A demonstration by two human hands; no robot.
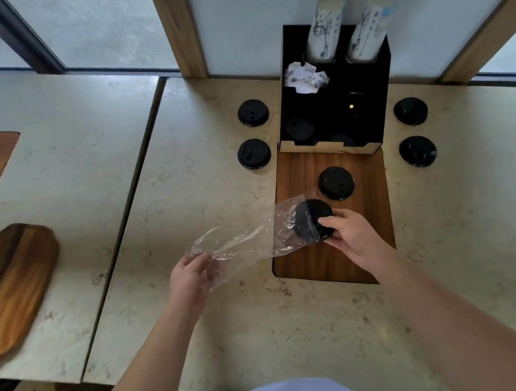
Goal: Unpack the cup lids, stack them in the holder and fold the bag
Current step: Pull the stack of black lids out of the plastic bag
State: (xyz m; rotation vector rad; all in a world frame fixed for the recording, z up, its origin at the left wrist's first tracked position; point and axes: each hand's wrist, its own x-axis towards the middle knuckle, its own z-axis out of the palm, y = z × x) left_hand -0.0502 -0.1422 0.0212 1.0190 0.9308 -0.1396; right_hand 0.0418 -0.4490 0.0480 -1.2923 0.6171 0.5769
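Head view, my left hand (191, 274): I am pinching the closed end of the clear bag (242, 241) so it is staying stretched out and not flopping.
Head view, my right hand (348, 233): I am gripping 1 black lid (309, 221) by its edge, with my thumb on top, at the bag's open mouth.
Why I am holding like this: I think 1 hand is keeping the bag steady while the other is pulling the lid out.
Loose lids: 1 lid (335, 183) is lying on the wooden board (314, 262), 2 are lying left of the holder (254, 153) and 2 are lying right of it (417, 151). I think they are waiting to be stacked.
Holder (366, 114): the black box is standing at the far end of the board, against the wall, with paper cups (325, 26) sticking up at the back.
Hard to see: the holder's inside is very dark, so I am only guessing there is a lid or 2 in the front slots.
Hidden: my fingers are covering part of the lid, and I cannot tell if more lids are left in the bag.
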